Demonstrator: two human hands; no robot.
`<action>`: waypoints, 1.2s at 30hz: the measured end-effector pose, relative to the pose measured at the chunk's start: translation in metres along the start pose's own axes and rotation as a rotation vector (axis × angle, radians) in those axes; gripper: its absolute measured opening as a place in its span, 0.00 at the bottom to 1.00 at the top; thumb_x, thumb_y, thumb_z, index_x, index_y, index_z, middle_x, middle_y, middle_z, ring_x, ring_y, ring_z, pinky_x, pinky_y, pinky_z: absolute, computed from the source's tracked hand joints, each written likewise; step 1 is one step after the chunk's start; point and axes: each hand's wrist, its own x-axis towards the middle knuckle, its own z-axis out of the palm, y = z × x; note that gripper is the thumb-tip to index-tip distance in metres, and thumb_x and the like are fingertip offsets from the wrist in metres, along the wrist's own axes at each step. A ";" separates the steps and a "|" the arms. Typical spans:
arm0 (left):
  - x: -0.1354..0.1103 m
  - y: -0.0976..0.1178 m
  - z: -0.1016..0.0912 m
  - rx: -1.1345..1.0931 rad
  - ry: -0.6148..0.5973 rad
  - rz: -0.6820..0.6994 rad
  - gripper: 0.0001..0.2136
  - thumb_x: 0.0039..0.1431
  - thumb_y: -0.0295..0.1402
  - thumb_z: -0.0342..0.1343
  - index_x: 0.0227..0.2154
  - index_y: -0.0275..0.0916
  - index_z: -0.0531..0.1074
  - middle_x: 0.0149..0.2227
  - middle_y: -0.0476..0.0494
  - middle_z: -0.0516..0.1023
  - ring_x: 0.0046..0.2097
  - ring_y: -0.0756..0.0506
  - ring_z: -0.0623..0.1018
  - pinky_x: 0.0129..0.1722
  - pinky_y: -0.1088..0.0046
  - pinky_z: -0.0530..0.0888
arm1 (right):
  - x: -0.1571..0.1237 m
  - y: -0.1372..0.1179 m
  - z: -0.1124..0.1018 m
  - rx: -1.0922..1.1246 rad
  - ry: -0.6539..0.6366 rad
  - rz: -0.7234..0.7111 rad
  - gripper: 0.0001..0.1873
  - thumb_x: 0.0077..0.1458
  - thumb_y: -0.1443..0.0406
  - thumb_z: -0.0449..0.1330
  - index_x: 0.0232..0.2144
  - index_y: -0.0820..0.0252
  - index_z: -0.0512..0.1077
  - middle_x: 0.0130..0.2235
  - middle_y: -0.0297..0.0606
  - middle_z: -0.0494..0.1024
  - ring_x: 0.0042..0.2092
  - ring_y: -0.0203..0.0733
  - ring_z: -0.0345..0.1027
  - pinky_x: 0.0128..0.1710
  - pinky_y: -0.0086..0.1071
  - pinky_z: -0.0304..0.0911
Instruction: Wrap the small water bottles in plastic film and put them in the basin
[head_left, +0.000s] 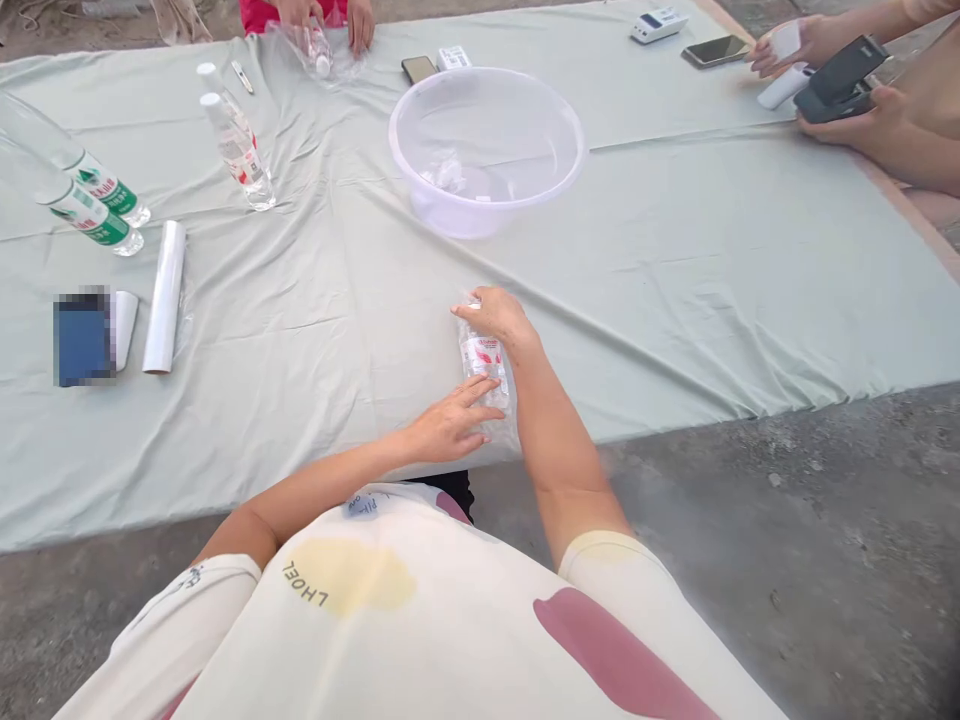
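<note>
A small clear water bottle (484,352) with a red and white label lies on the cloth near the table's front edge, with clear plastic film around it. My right hand (496,312) is closed over its cap end, the thumb pointing left. On the lower part of the bottle rests my left hand (454,418), its fingers spread and stretched out over the film. Part of the bottle is hidden under both hands.
Behind the bottle stands a translucent basin (487,215) with crumpled plastic in it. To the left are a film roll (163,300), large bottles (112,228) and small bottles (244,160). One person's hands (360,25) handle a wrapped bottle; another person's hand (877,115) holds a dark device.
</note>
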 end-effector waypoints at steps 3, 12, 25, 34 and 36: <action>-0.015 -0.003 -0.010 -0.315 0.098 -0.206 0.13 0.62 0.29 0.55 0.49 0.43 0.74 0.67 0.39 0.65 0.68 0.39 0.65 0.61 0.56 0.73 | -0.010 0.004 -0.002 -0.009 -0.031 0.084 0.15 0.59 0.54 0.56 0.37 0.60 0.72 0.38 0.43 0.77 0.36 0.45 0.69 0.34 0.34 0.61; -0.048 -0.002 -0.040 -1.295 0.185 -1.038 0.15 0.63 0.43 0.58 0.45 0.39 0.70 0.50 0.31 0.79 0.50 0.38 0.81 0.46 0.54 0.81 | -0.036 0.022 0.003 0.375 0.118 -0.026 0.16 0.65 0.53 0.46 0.40 0.56 0.68 0.34 0.38 0.71 0.33 0.43 0.65 0.32 0.37 0.63; -0.037 -0.019 -0.083 -1.756 0.654 -0.900 0.09 0.60 0.40 0.58 0.32 0.39 0.74 0.32 0.45 0.78 0.33 0.47 0.78 0.35 0.70 0.76 | -0.091 -0.092 0.014 0.968 0.318 -0.643 0.18 0.58 0.48 0.62 0.29 0.54 0.66 0.34 0.34 0.75 0.39 0.41 0.73 0.41 0.38 0.70; -0.069 -0.068 -0.110 -1.130 1.216 -0.357 0.15 0.54 0.48 0.63 0.36 0.41 0.78 0.43 0.45 0.78 0.47 0.45 0.76 0.46 0.70 0.72 | -0.064 -0.141 0.042 1.172 0.164 -0.659 0.11 0.56 0.58 0.60 0.41 0.51 0.66 0.26 0.28 0.77 0.39 0.45 0.79 0.49 0.47 0.70; -0.074 -0.080 -0.106 -1.209 1.163 -0.341 0.21 0.56 0.51 0.61 0.46 0.44 0.77 0.55 0.42 0.75 0.56 0.41 0.73 0.53 0.66 0.71 | -0.043 -0.154 0.041 1.174 0.128 -0.614 0.11 0.53 0.60 0.60 0.39 0.51 0.66 0.24 0.27 0.75 0.36 0.45 0.79 0.46 0.44 0.72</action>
